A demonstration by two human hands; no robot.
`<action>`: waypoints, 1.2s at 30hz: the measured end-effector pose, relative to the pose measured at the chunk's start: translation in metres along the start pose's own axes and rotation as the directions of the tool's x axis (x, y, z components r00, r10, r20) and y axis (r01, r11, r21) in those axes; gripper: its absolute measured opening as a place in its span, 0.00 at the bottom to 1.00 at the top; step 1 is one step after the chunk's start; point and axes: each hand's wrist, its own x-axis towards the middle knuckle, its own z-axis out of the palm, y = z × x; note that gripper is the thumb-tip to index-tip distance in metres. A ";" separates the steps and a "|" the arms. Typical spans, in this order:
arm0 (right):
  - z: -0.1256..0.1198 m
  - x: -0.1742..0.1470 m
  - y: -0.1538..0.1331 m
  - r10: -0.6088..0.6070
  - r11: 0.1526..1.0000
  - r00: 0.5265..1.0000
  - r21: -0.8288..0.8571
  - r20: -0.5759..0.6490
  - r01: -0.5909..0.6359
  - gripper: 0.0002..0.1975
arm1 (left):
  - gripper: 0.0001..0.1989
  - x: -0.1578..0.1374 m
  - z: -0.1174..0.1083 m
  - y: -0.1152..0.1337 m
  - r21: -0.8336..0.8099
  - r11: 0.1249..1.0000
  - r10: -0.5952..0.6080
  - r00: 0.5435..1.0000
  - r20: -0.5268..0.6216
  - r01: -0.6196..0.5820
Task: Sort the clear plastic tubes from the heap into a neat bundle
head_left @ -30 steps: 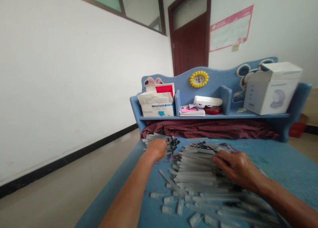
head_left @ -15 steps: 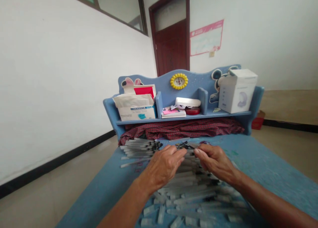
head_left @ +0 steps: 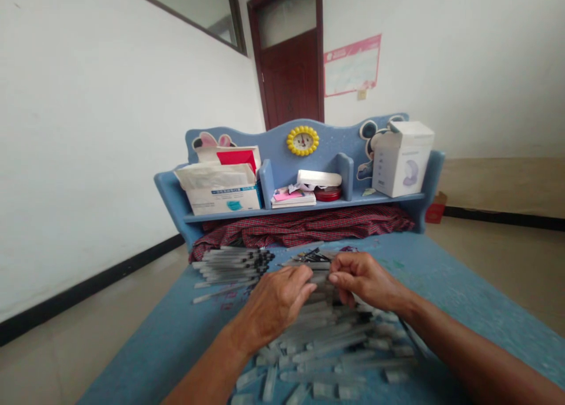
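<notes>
My left hand is closed above the left side of a loose pile of translucent pen barrels. Across a small gap, my right hand is pinched closed, thumb against its fingers. Whatever the fingertips hold blends into the blurred grey pile behind, so I cannot make it out. Several translucent barrels with black ends lie in a bundle to the left of my left hand. Small dark pen parts lie just beyond my fingertips. Short clear pieces like caps are scattered at the near edge of the pile.
The blue table has a raised shelf at its back. On it are a mask box, papers, a red round tin and a white carton. Plaid cloth lies bunched beneath the shelf.
The whole view has shifted, so the table and shelf appear further left. Both hands sit slightly lower over the pile, the right one with its fingers more curled.
</notes>
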 end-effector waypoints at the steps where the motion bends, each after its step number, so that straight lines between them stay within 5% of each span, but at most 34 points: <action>1: -0.001 0.001 0.001 0.003 1.000 1.000 0.031 0.012 -0.004 0.15 | 0.03 0.000 0.001 0.000 0.006 1.000 0.005 1.000 0.002 -0.005; 5: -0.003 0.002 0.003 -0.001 0.998 1.000 0.059 0.019 0.000 0.16 | 0.03 0.000 0.002 -0.001 0.021 1.000 -0.008 1.000 0.001 0.008; 11: -0.003 0.001 0.001 -0.034 0.979 0.997 -0.202 -0.065 0.021 0.18 | 0.03 0.001 0.002 -0.001 0.007 1.000 -0.015 1.000 -0.002 0.015; 16: -0.001 0.002 0.000 0.023 0.998 0.999 -0.054 -0.032 -0.025 0.15 | 0.05 0.001 0.003 -0.002 0.029 1.000 -0.011 1.000 -0.016 0.011; 21: -0.001 0.001 -0.003 -0.043 0.970 0.998 -0.240 -0.053 0.029 0.18 | 0.05 0.002 0.003 -0.001 0.032 1.000 -0.001 1.000 -0.028 0.002; 26: -0.002 0.003 0.000 0.047 0.994 0.998 -0.097 -0.029 -0.050 0.14 | 0.05 0.001 0.004 -0.003 0.039 0.999 0.002 0.999 -0.042 0.000; 31: -0.002 0.004 0.004 -0.012 0.975 0.999 -0.224 -0.049 0.000 0.17 | 0.06 0.001 0.005 -0.004 0.045 0.999 0.006 0.999 -0.050 -0.004; 36: -0.002 0.004 0.003 0.051 0.991 0.998 -0.120 -0.027 -0.054 0.13 | 0.06 0.000 0.006 -0.004 0.063 0.998 0.006 0.999 -0.043 -0.003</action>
